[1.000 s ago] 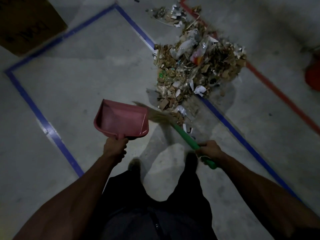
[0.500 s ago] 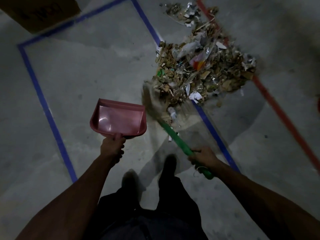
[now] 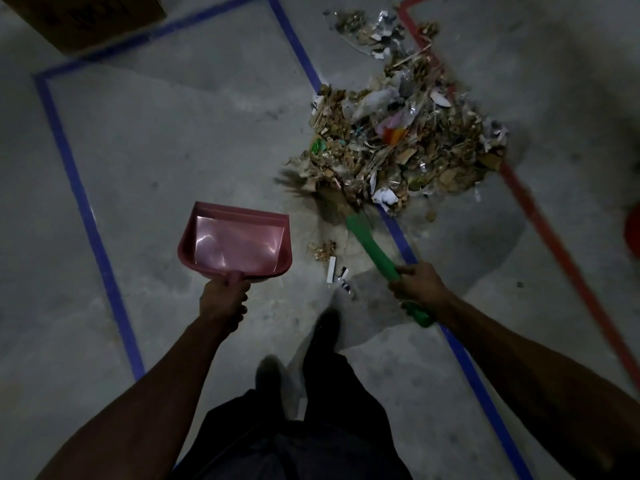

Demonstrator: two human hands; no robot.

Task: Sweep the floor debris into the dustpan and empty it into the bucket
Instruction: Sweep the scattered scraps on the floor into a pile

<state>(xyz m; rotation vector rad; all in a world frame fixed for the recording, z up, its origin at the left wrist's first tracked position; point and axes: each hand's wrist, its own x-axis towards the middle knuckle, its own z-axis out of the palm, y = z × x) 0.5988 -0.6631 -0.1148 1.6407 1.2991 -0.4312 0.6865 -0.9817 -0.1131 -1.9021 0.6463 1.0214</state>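
Half a second back the broom's bristles sat nearer the dustpan; now I see the broom (image 3: 367,233) pushed into the near edge of the debris pile (image 3: 398,147), with a few scraps (image 3: 323,251) left behind by the pan. Right hand (image 3: 420,289) grips the green handle, left hand (image 3: 223,299) grips the pink dustpan (image 3: 235,242), which looks empty. Concrete floor (image 3: 180,147) is dim, marked with blue tape (image 3: 86,216) and red tape (image 3: 554,237), cardboard box (image 3: 86,19) top left.
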